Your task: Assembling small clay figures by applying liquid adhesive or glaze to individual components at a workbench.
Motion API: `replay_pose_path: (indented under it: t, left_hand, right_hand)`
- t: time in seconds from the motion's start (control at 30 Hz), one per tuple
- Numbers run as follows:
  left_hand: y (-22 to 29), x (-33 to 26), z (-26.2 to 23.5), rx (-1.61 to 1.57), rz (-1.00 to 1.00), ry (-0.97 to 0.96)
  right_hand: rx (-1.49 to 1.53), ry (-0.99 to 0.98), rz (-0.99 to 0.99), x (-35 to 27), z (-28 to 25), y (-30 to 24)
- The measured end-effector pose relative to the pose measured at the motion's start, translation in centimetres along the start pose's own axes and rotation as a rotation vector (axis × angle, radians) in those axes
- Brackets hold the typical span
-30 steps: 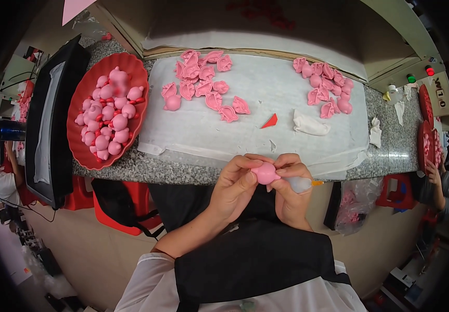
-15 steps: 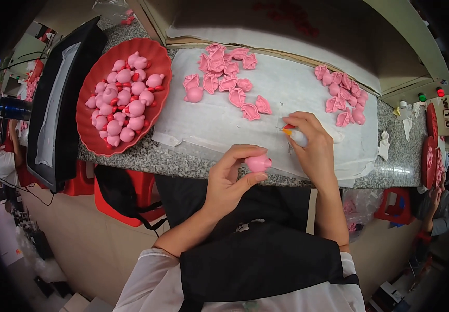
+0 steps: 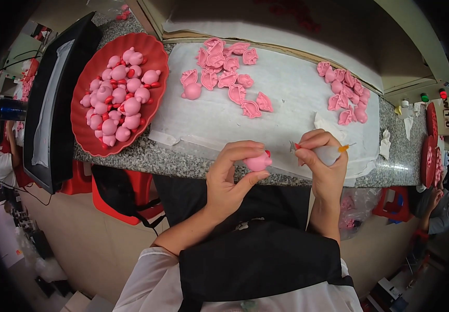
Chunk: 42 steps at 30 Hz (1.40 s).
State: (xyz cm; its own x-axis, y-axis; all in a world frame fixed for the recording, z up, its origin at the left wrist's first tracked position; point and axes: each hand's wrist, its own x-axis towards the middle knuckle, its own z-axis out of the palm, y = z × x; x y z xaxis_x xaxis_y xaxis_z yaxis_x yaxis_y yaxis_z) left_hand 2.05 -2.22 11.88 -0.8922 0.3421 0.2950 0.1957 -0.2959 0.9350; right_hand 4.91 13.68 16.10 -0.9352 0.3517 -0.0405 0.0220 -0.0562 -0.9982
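Observation:
My left hand (image 3: 228,174) pinches a round pink toy part (image 3: 257,162) between thumb and fingers, just past the counter's near edge. A small red bit (image 3: 268,154) shows at the part's upper right. To the right, my right hand (image 3: 324,164) is closed around a small whitish bottle (image 3: 328,154), its orange tip (image 3: 343,148) facing right with a thin needle. A red spot and a thin grey point show by the right fingertips; I cannot make out what they belong to. The hands are apart.
A red scalloped bowl (image 3: 81,136) of pink parts and red pieces stands left, beside a black tray (image 3: 33,125). Pink shell pieces (image 3: 228,79) and another pink cluster (image 3: 345,92) lie on white paper (image 3: 281,130). A crumpled tissue (image 3: 328,125) lies nearby. Another person sits far right.
My right hand has moved down and right, and the bottle's orange tip now faces right instead of left. A red bit now shows at the pink part in my left hand.

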Motion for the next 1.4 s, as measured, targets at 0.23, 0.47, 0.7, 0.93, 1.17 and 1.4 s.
replay_pose_path:
  t: [0.23,0.47,0.7,0.93,1.17,1.4]
  left_hand:
    - [0.0,-0.5,0.4,0.157,0.049,0.015]
    - [0.0,-0.7,0.8,0.297,0.096,0.054]
    - [0.0,-0.2,1.2,0.332,0.142,0.16]
    - [0.1,-0.4,1.1,0.409,0.165,0.112]
    - [0.1,0.0,1.3,0.411,0.171,0.158]
    - [-0.1,-0.3,0.7,0.314,0.136,0.072]
  right_hand:
    - [-0.164,-0.121,-0.166,-1.3,2.3,-0.8]
    - [-0.14,-0.028,-0.112,-1.5,1.6,-0.6]
    - [-0.154,-0.049,-0.117,-1.6,1.6,-0.7]
    - [-0.067,-0.002,-0.084,-1.8,1.7,-0.3]
    - [-0.151,-0.037,-0.084,-1.3,1.8,-0.3]
    - [-0.022,-0.032,-0.033,-1.0,1.9,-0.2]
